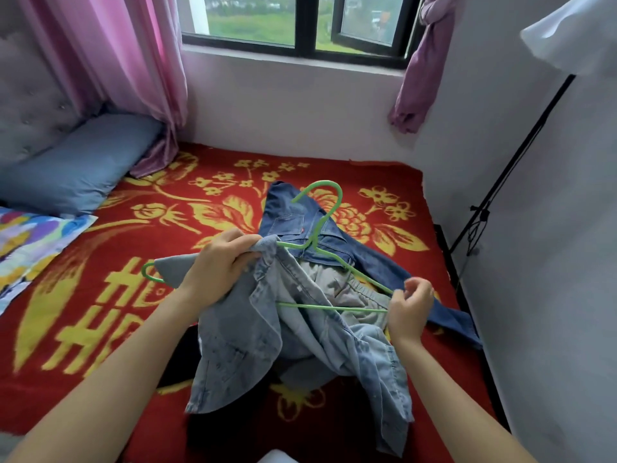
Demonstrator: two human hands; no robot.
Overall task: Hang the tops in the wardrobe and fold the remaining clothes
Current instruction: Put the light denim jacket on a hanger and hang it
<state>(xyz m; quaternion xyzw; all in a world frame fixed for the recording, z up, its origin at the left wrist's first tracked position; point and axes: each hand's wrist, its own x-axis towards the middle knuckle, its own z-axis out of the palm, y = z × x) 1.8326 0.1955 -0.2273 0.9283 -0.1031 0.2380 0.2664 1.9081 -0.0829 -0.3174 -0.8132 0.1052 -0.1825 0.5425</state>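
Observation:
A light blue denim jacket [293,349] hangs in front of me over the bed. My left hand [220,265] grips its collar and shoulder, bunched over the left arm of a green plastic hanger [325,215]. The hanger's left tip pokes out past the collar; its hook points up and away. My right hand [409,305] pinches the hanger's right end, where the sloping arm meets the bottom bar. Beneath, dark blue jeans [300,218] lie spread on the bed, with a grey garment [337,285] on top of them.
The bed is covered by a red blanket with yellow flowers [100,279]. A blue pillow [76,165] lies at the far left by a pink curtain. A dark garment [180,359] lies under the jacket. A black stand [500,182] leans against the right wall.

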